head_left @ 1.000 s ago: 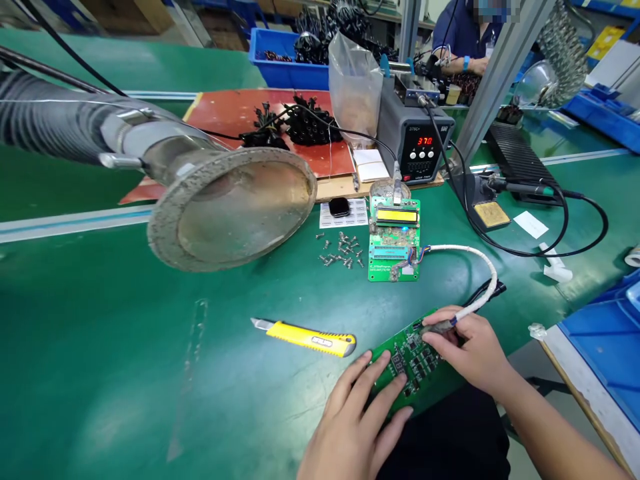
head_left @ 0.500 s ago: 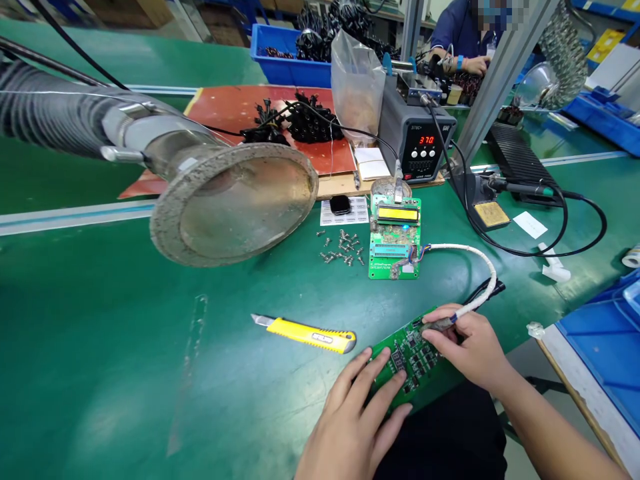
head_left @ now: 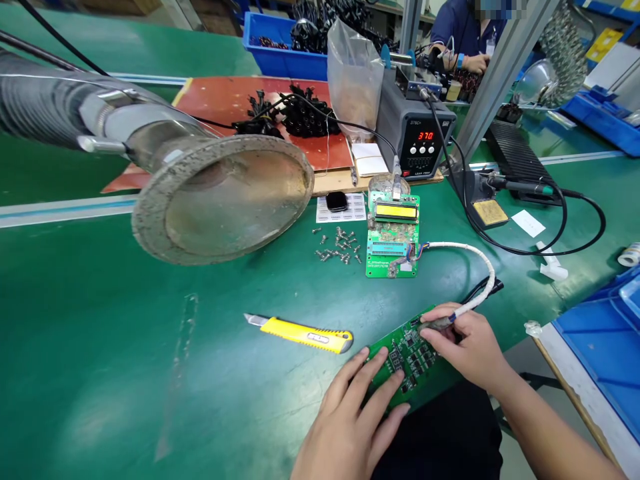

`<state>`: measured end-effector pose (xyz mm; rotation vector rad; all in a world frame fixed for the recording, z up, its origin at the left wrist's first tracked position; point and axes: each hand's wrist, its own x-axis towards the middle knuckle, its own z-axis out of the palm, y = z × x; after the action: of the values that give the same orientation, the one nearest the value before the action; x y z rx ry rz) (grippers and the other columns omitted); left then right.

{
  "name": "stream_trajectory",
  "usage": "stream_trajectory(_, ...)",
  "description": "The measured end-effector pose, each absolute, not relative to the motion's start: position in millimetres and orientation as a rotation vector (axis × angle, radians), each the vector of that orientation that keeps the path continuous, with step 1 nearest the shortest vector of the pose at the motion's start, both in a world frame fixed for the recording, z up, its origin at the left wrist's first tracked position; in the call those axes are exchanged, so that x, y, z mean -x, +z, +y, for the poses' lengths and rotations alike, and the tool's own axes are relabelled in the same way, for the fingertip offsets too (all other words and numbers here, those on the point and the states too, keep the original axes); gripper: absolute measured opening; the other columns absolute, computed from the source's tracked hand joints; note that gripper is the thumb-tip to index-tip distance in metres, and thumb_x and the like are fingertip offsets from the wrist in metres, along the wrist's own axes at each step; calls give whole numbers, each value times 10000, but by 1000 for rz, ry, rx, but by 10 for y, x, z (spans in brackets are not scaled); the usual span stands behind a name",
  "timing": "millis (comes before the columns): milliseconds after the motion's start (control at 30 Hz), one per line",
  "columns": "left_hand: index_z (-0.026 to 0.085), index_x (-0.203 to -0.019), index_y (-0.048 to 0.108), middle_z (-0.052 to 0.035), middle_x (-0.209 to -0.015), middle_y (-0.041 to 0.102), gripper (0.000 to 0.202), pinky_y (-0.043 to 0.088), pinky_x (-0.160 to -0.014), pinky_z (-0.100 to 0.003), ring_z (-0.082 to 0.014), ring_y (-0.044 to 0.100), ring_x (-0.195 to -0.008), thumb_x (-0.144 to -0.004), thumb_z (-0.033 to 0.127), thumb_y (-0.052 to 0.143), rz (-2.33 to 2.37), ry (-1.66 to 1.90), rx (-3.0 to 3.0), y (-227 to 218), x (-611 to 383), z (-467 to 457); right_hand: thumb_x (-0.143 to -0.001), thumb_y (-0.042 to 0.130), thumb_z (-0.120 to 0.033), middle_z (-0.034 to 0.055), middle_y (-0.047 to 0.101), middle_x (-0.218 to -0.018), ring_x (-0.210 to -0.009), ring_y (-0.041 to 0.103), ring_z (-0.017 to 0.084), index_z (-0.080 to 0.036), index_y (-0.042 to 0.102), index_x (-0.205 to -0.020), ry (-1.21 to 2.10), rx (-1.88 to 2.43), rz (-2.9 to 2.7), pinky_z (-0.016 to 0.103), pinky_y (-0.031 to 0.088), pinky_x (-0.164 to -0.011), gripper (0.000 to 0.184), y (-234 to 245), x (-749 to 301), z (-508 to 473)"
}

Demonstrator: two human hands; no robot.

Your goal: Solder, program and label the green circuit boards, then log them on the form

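Note:
A green circuit board (head_left: 417, 353) lies tilted near the table's front edge, with small chips and a digit display facing up. My left hand (head_left: 353, 413) lies over its left end, fingers spread on its face and thumb by the near edge. My right hand (head_left: 467, 340) is closed in a pinch around the grey probe end (head_left: 437, 324) of a white-wrapped cable (head_left: 487, 267). The probe's tip is at the board's upper right part; contact pins are hidden. That cable runs to a programmer board (head_left: 393, 263) with a lit yellow screen and a blue socket.
Left of the hands lies a yellow utility knife (head_left: 305, 335), blade out. Loose screws (head_left: 343, 247) are scattered beyond it. A fume extractor hood (head_left: 225, 200) hangs at left. Behind stand a soldering station (head_left: 420, 137) and an iron (head_left: 525, 188). Another person (head_left: 470, 40) sits at the back.
The camera view has shifted slightly, so the background appears a little left and higher. Both hands, the board and the probe keep their places relative to each other.

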<state>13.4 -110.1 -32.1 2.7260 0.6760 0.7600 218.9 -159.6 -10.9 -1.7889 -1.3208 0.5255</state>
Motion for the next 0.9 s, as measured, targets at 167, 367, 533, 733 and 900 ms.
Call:
stream_trajectory(167, 240, -1125, 621, -64, -1184, 624, 279, 586, -817, -392, -259, 548, -1144, -865, 317, 557, 688, 740, -2713, -320, -129, -1108, -774, 609, -250, 28, 667, -797, -508, 516, 84, -189, 671, -824, 525, 1783, -1289, 206, 450, -472, 101, -125, -2169, -1592)
stream_trajectory(367, 250, -1127, 623, -55, -1190, 621, 276, 584, -823, -384, -253, 546, -1147, -867, 310, 553, 702, 727, -2725, -320, -134, -1117, -787, 603, -265, 36, 672, -813, -494, 502, 82, -191, 669, -837, 519, 1791, -1322, 210, 448, -463, 112, -104, -2175, -1598)
stream_trajectory(533, 234, -1115, 626, -65, -1173, 626, 264, 594, -798, -400, -257, 543, -1144, -881, 304, 527, 696, 744, -2725, -305, -142, -1119, -798, 608, -290, 40, 678, -833, -513, 519, 89, -190, 675, -859, 530, 1795, -1336, 215, 457, -480, 136, -94, -2190, -1604)
stream_trajectory(733, 238, -1116, 627, -59, -1181, 624, 268, 590, -806, -399, -257, 541, -1148, -867, 301, 552, 699, 742, -2708, -315, -139, -1120, -794, 612, -290, 40, 680, -843, -498, 504, 86, -193, 673, -865, 523, 1803, -1339, 219, 457, -482, 134, -109, -2196, -1606)
stream_trajectory(900, 247, -1124, 627, -53, -1193, 622, 275, 586, -820, -392, -254, 540, -1153, -863, 302, 559, 707, 711, -2704, -312, -134, -1122, -795, 610, -289, 34, 683, -824, -495, 518, 88, -194, 672, -862, 510, 1797, -1346, 216, 460, -475, 131, -110, -2193, -1604)
